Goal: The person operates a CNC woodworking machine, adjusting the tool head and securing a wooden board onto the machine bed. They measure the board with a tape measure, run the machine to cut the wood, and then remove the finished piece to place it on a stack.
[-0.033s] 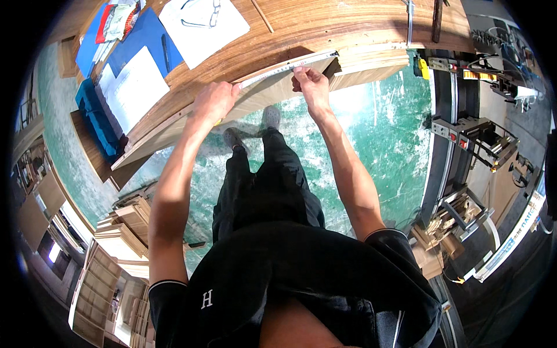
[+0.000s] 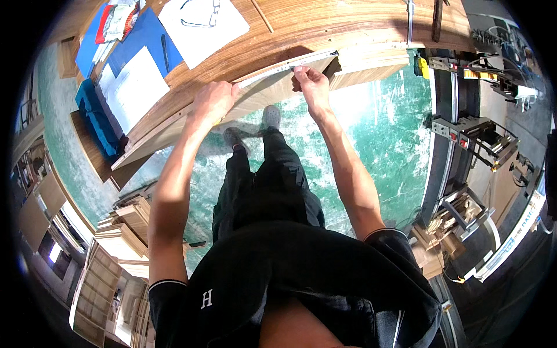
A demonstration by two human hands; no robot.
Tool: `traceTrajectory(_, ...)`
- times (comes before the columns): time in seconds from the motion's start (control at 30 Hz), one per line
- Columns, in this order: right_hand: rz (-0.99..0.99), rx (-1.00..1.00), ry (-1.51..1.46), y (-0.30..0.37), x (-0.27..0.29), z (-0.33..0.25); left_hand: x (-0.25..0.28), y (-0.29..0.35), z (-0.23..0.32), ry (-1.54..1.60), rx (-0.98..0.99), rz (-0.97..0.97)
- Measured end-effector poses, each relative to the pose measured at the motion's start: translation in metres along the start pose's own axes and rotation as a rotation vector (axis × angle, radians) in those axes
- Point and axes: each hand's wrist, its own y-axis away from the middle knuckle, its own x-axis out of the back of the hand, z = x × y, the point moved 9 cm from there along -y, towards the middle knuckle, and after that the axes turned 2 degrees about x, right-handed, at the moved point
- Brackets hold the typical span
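little shifts from the earlier frame: fingers of the right hand (image 2: 312, 86) look pinched on the pale measuring tape (image 2: 272, 72) along the edge of the board (image 2: 264, 90) by the worktop (image 2: 290, 36), the left hand's (image 2: 214, 101) grip is impossible to tell, and keeping tape flat and taut seems best.

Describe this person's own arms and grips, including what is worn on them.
The left forearm and right forearm are bare and slim. Above them, the left sleeve and right sleeve are short and black, with thin white edging at the cuffs. The left grip and right grip are ungloved.
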Motion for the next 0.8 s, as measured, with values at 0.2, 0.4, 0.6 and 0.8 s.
traceTrajectory(0.2,0.021,-0.007,-0.016,0.0,0.007,0.001,0.001,-0.004,-0.001,-0.019,-0.005,-0.025)
traceTrajectory(0.4,0.042,-0.007,-0.035,-0.002,0.017,0.003,0.001,-0.006,0.0,-0.01,0.028,-0.074)
traceTrajectory(0.6,0.054,-0.013,-0.045,-0.003,0.024,0.0,0.001,-0.007,0.0,-0.016,0.045,-0.123)
traceTrajectory(0.8,0.16,0.01,0.062,-0.021,0.038,-0.019,0.004,-0.004,0.003,0.006,0.044,-0.161)
